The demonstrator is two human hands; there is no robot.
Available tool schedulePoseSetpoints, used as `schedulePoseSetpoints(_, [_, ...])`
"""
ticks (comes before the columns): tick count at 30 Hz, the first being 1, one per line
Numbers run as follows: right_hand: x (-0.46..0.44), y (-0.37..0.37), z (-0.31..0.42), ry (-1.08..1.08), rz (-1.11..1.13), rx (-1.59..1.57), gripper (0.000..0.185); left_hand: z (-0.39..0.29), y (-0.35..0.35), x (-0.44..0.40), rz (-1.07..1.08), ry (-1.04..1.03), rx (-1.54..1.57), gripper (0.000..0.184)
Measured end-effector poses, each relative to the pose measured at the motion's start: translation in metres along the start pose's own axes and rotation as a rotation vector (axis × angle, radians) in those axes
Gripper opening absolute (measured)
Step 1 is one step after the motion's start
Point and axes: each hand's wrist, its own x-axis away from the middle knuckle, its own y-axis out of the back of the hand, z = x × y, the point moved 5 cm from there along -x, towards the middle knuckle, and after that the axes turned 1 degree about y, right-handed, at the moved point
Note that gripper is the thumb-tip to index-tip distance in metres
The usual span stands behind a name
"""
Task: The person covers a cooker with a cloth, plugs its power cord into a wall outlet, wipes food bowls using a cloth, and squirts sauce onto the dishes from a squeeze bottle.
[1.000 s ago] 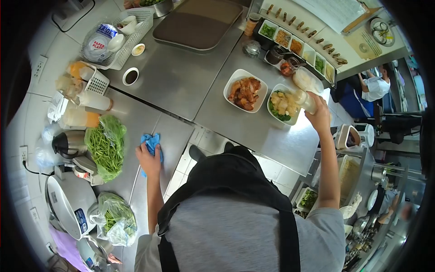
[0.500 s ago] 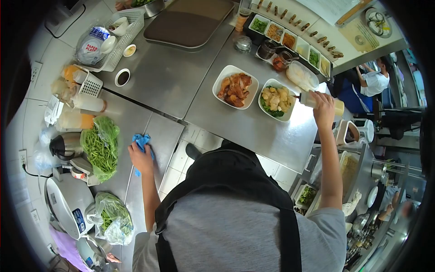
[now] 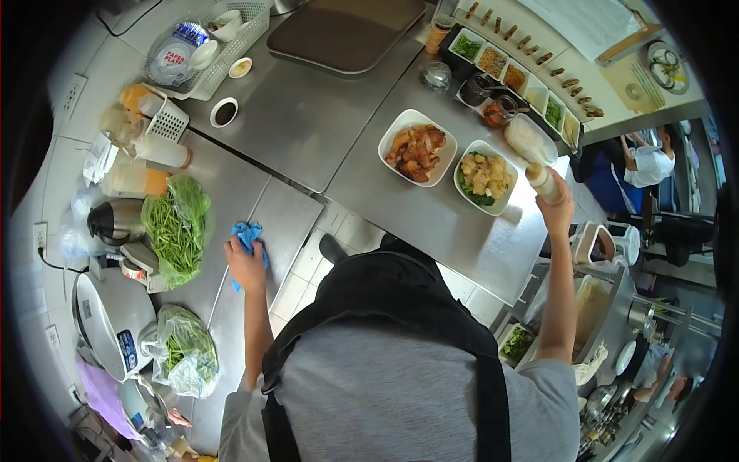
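My right hand (image 3: pixel 558 209) is wrapped around a squeeze bottle (image 3: pixel 543 183) of pale yellow sauce, its tip pointing up and to the left. The bottle is just right of a white bowl (image 3: pixel 509 199) with pale, glazed chunks (image 3: pixel 486 175) over leafy greens (image 3: pixel 478 195). Left of that bowl stands another white bowl (image 3: pixel 384 144) with browned, glossy meat pieces (image 3: pixel 416 152). On the left counter, my left hand (image 3: pixel 246 266) is closed on a crumpled blue cloth (image 3: pixel 247 235); some of the cloth hangs out past the fingers.
Garnish tubs (image 3: pixel 514 77) and sauce jars (image 3: pixel 500 112) line the back right, beside a clear plastic container (image 3: pixel 530 138). A brown tray (image 3: pixel 346 35) and a dark sauce cup (image 3: pixel 225 113) sit further back. Bagged green beans (image 3: pixel 175 237) lie left. A person (image 3: pixel 649 163) is at far right.
My right hand has turned the squeeze bottle from lying sideways, tip toward the bowl, to tip up, and lowered it slightly. My left hand keeps the blue cloth. The whole view has shifted slightly.
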Motion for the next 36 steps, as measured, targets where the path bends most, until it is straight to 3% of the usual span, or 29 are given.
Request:
schedulePoseSetpoints(2, [-0.011,-0.005,0.016,-0.082,-0.053,-0.162,0.063,0.003,-0.001,-0.002,0.016,0.009,0.003,0.039])
schedulePoseSetpoints(7, [-0.044,-0.028,0.087,0.316,0.017,-0.034,0.062,0.011,-0.007,-0.004,0.002,0.007,0.012,0.038])
schedulePoseSetpoints(10, [-0.051,-0.056,0.113,0.435,0.138,0.163,0.060,0.009,-0.005,-0.002,-0.038,0.002,0.035,0.037])
schedulePoseSetpoints(15, [-0.061,-0.083,0.140,0.676,0.276,0.201,0.049,0.013,-0.003,0.005,-0.032,0.069,-0.007,0.035])
schedulePoseSetpoints(24, [-0.103,-0.111,0.158,0.740,0.096,0.207,0.038,0.018,0.005,0.019,-0.098,0.074,0.005,0.035])
schedulePoseSetpoints(36, [-0.072,-0.093,0.175,0.788,0.259,0.192,0.035,0.017,0.008,0.019,-0.103,0.096,0.031,0.032])
